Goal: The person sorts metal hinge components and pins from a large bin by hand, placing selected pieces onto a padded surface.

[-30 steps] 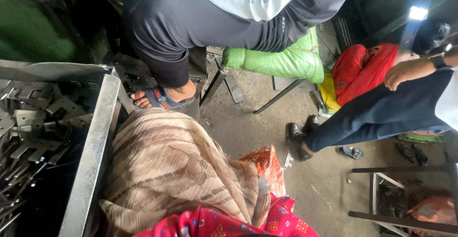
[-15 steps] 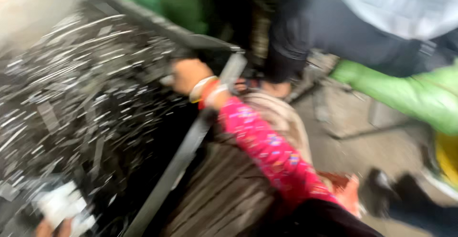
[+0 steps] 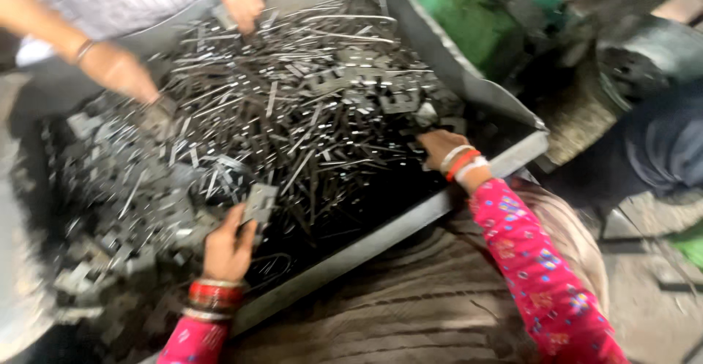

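Now our view looks straight down into the metal tray point(image 3: 469, 188), where a second ago it showed only the floor, a cloth on our lap and other people's legs. Half a second ago our right arm was reaching in over the near edge; now both our hands are inside the tray, so we judge that the picking among the parts is under way.

Our left hand point(image 3: 228, 245) is at the near left side of the tray and is closed on a small flat metal plate point(image 3: 259, 203), with the thumb on one side and the fingers on the other. The plate is roughly rectangular. Its long axis runs from the hand up and away toward the far edge of the tray, a little tilted to the right, and its broad face is turned to us.

Our right hand point(image 3: 439, 146) rests on the heap of thin metal strips point(image 3: 307, 115) near the right corner, fingers bent down into them. We cannot tell if it grips something. The two hands are well apart.

At the far edge another person's hands point(image 3: 117, 71) also touch the heap. The picture is blurred, so small details are not sure.
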